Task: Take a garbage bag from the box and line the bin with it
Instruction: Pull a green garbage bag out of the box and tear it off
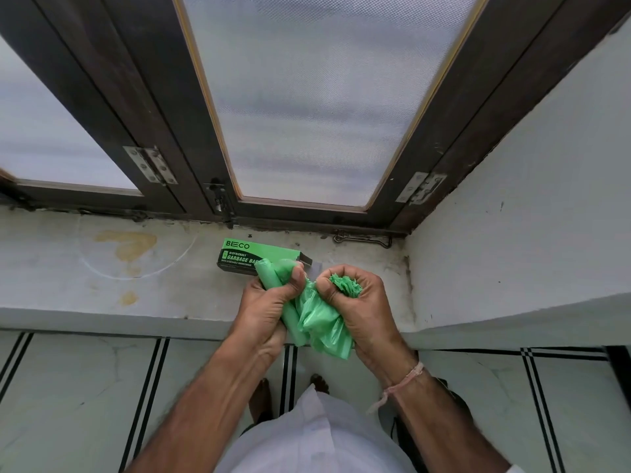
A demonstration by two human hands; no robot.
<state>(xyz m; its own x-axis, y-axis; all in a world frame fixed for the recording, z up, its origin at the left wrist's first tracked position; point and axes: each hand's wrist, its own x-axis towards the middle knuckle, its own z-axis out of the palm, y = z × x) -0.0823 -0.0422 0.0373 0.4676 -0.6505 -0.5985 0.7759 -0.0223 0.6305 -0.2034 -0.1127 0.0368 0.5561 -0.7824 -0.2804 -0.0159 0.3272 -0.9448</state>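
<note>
A green and black garbage bag box (239,255) lies on the white window sill (102,285), close to the window frame. Just in front of it, my left hand (264,308) grips a rolled green garbage bag roll (293,322). My right hand (362,302) is closed on a bunched green garbage bag (324,322), whose crumpled end sticks out of my fist. The loose plastic stretches between both hands over the sill's front edge. No bin is in view.
A dark-framed window (307,114) with frosted panes stands behind the sill. A white wall (529,216) closes the right side. Below the sill are pale tiles with black stripes (150,387), my bare feet and my white garment.
</note>
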